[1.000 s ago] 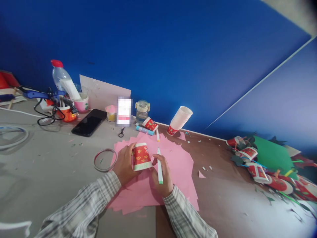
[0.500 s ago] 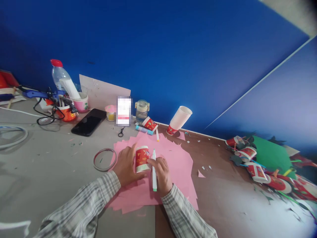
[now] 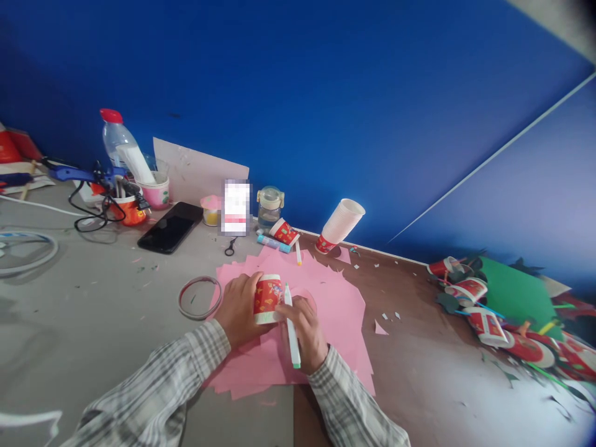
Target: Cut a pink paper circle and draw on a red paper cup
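Note:
A red patterned paper cup (image 3: 268, 298) is held over the pink paper sheets (image 3: 335, 310), its wide white-rimmed end tipped up. My left hand (image 3: 238, 307) wraps its left side. In my right hand (image 3: 306, 329) is a white marker (image 3: 292, 335) with a green end, lying along the fingers. The right fingertips touch the cup's lower right side. Whether the marker's upper tip meets the cup I cannot tell. Left of my left hand lies a roll of tape (image 3: 200, 298), seen as a ring.
At the back stand a stack of paper cups (image 3: 341, 225), a lidded jar (image 3: 270, 208), a tipped red cup (image 3: 284, 232) and a blue tube (image 3: 274, 243). A phone (image 3: 170, 228) lies left. Decorated cups and green card (image 3: 516, 298) pile up right.
My left fingers have closed in nearer around the cup. The marker has tilted, its lower end shifting slightly right. The whole view has moved a little.

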{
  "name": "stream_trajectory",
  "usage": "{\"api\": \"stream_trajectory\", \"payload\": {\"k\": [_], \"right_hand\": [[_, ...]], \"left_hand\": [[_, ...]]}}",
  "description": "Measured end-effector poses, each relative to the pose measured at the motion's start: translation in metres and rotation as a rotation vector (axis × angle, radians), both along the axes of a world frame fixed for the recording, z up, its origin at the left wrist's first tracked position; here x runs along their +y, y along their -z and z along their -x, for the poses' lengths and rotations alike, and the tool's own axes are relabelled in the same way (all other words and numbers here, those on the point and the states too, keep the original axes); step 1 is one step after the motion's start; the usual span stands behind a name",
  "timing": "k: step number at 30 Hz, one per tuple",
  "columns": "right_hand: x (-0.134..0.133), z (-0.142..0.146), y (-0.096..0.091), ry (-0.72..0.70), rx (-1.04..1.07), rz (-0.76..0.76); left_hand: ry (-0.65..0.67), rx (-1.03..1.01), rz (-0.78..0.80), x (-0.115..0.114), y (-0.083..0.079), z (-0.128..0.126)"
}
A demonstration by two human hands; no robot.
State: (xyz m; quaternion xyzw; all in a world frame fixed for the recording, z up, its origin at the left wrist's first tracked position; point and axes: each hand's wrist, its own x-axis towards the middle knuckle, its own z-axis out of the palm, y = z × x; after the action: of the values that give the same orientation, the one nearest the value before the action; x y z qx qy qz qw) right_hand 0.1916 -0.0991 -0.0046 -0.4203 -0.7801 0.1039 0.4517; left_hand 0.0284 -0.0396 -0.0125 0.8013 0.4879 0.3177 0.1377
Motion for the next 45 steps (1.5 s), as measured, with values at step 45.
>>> {"api": "stream_trajectory", "payload": {"k": [45], "right_hand": [[-0.005, 0.011, -0.005, 0.095, 0.471, 0.208]], "left_hand": [[-0.027, 0.081, -0.102, 0.001, 0.002, 0.001]]}}
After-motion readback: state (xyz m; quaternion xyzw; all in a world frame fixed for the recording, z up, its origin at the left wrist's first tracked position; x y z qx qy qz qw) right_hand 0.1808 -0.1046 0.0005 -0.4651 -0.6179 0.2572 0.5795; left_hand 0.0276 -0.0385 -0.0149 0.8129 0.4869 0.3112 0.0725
